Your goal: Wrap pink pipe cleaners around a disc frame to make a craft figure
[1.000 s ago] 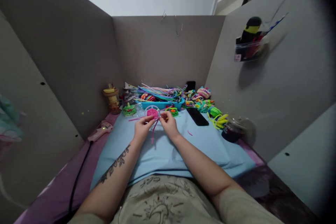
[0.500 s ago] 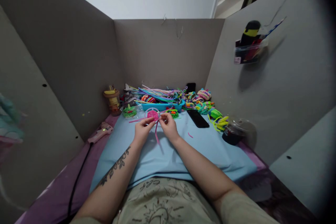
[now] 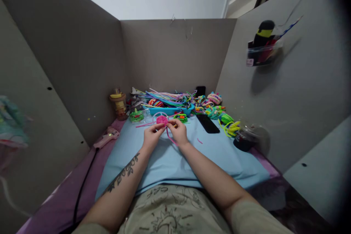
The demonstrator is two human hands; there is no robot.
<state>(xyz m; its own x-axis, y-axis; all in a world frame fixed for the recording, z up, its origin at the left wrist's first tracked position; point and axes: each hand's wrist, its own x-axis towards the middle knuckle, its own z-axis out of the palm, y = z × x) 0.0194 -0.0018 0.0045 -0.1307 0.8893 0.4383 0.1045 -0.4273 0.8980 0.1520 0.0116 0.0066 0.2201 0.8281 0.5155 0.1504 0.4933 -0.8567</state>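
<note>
A small round piece of pink pipe-cleaner work (image 3: 162, 120) is pinched between my two hands above the blue cloth. My left hand (image 3: 153, 134) grips its lower left edge with thumb and fingers. At its lower right, my right hand (image 3: 177, 130) is closed in a pinch. From between the hands a loose pink pipe-cleaner end (image 3: 171, 139) runs down across the right palm. Just behind the pink piece lies a pale ring-shaped item (image 3: 155, 116), partly hidden. Another pink pipe cleaner (image 3: 142, 125) lies to the left of my fingers.
Behind stands a blue tray (image 3: 167, 110) heaped with coloured pipe cleaners. A phone (image 3: 207, 123) and green pieces (image 3: 226, 118) lie to the right, near a dark tub (image 3: 243, 142). At left rests a pink glue gun (image 3: 106, 139) with a black cord. Grey panels enclose three sides.
The loose pink end has swung from hanging straight down to lying toward my right wrist. Both hands have shifted slightly around the pink piece, and the view has moved a little.
</note>
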